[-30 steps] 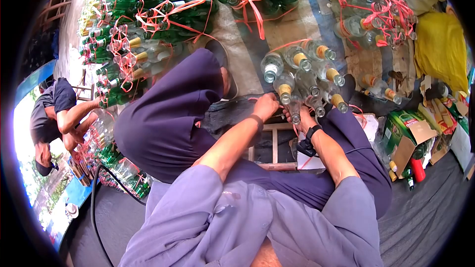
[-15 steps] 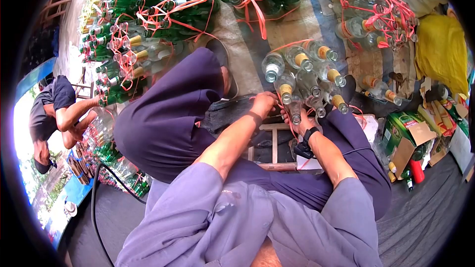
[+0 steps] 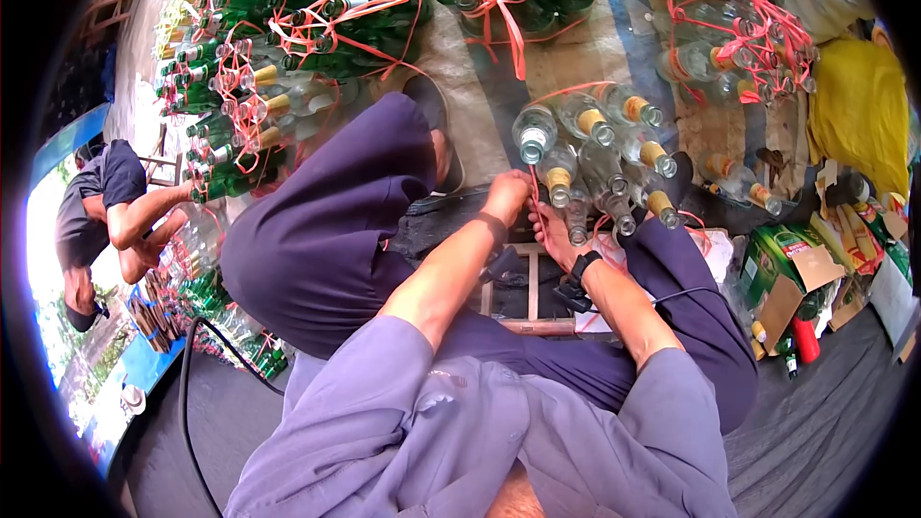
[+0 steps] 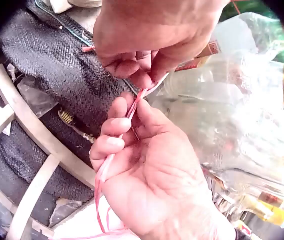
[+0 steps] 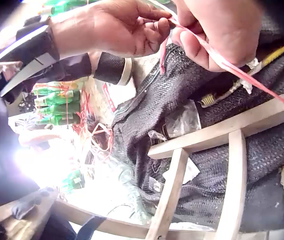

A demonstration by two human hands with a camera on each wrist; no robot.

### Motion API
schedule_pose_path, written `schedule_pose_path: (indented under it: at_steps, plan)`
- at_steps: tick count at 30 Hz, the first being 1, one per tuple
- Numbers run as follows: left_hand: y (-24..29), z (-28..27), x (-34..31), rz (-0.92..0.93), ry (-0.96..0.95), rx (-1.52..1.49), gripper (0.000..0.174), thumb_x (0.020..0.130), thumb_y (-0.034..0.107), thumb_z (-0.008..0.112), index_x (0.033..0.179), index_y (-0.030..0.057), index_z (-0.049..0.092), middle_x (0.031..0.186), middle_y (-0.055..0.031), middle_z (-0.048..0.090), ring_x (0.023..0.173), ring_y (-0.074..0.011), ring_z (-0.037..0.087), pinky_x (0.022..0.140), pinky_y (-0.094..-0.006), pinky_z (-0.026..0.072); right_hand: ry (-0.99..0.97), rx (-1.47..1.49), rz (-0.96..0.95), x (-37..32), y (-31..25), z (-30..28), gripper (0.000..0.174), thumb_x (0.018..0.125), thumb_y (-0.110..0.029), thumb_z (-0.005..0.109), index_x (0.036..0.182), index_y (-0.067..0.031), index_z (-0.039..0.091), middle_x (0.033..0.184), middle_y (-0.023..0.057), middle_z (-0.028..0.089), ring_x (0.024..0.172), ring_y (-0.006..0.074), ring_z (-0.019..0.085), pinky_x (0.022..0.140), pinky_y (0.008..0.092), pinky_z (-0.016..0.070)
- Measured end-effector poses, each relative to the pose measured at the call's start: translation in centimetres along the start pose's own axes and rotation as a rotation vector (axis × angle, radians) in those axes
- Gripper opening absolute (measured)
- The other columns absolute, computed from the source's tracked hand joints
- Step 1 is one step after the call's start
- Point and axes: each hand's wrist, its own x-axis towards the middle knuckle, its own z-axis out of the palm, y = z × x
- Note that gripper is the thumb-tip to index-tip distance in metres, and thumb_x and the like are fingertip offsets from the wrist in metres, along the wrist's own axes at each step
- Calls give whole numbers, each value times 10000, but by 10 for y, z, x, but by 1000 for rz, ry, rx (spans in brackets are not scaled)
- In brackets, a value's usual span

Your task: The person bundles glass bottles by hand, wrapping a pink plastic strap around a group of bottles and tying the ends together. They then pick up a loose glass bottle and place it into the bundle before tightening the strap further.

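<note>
In the head view, my left hand (image 3: 508, 198) and right hand (image 3: 556, 234) meet just beside a cluster of clear glass bottles (image 3: 600, 165). Both hands pinch a pink plastic string (image 4: 142, 95). From above, the left hand (image 4: 157, 35) grips it with thumb and fingers, as the left wrist view shows. Palm up below it, the right hand (image 4: 152, 170) holds the string across its curled fingers, with a loop hanging down. A taut length of string (image 5: 242, 75) runs off to the right in the right wrist view. The cluster's bottles stand close together, with a pink band around them.
Bundles of green bottles (image 3: 369, 38) tied with pink string stand at the back left. A wooden slatted frame (image 3: 533, 280) lies under my forearms. Cardboard boxes (image 3: 791, 264) and a yellow sack (image 3: 857, 120) are on the right. Another person (image 3: 106, 211) sits at far left.
My right hand has moved left, out from under the bottle necks, and the left hand has moved slightly left. More of the pink string shows beside the bottles.
</note>
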Motion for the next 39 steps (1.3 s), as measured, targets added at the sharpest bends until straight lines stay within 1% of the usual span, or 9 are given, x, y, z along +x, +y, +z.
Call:
schedule_pose_path:
  at_steps: [10,12,15,18,21,22,29,30,39]
  plan:
    - [14,-14,0,16,71,-167,62,812,2,576,847,46,601,665,-14,567,550,-127,539,462,-257,395,135,78,-33,16,0,37,212,943,-263,523,994,-77,611,763,4,587,589,94,497,473,218,383]
    - [18,-16,1,-2,53,-206,130,804,-31,502,888,-16,600,697,-108,603,528,-194,532,473,-342,448,125,145,-22,20,2,46,209,945,-262,510,964,-78,607,754,4,586,589,100,497,476,225,379]
    - [25,-13,-2,14,97,-115,150,795,-40,495,895,-25,605,696,-107,601,549,-192,533,485,-346,447,68,266,-6,24,5,62,214,947,-271,489,843,-109,583,707,-3,575,557,108,487,462,238,367]
    - [19,-14,10,208,88,-33,85,842,35,532,888,51,601,666,-56,582,496,-159,518,411,-314,393,208,270,-89,22,0,83,262,960,-285,443,807,-143,601,613,-18,571,485,84,480,440,213,328]
    - [33,-18,13,101,70,-100,93,840,50,545,909,54,608,659,-56,587,470,-152,503,389,-317,377,179,180,-112,24,-13,92,266,962,-291,440,814,-139,600,616,-19,568,486,88,489,426,211,311]
    - [43,-16,10,78,113,-134,174,768,-59,507,897,-19,617,693,-87,598,591,-180,542,512,-323,443,152,154,-126,32,-14,88,275,966,-315,448,818,-139,599,641,-18,573,492,89,491,420,210,314]
    - [81,-29,13,82,98,-152,176,798,-10,517,936,-5,627,727,-81,602,599,-174,541,510,-311,442,100,307,-191,33,-43,125,171,952,-250,498,859,-131,579,647,-17,554,487,105,489,406,220,368]
    - [78,-33,21,71,65,-105,206,859,93,530,1053,57,587,707,-53,584,481,-149,502,387,-300,384,133,322,-177,41,-40,123,150,951,-247,512,884,-131,579,692,-4,582,516,102,513,416,219,382]
    - [94,-37,13,147,63,-158,309,862,100,538,1166,44,562,727,-59,590,490,-134,495,397,-270,383,269,542,-293,77,-23,134,193,901,-308,613,930,-117,613,698,12,603,528,105,529,402,238,389]
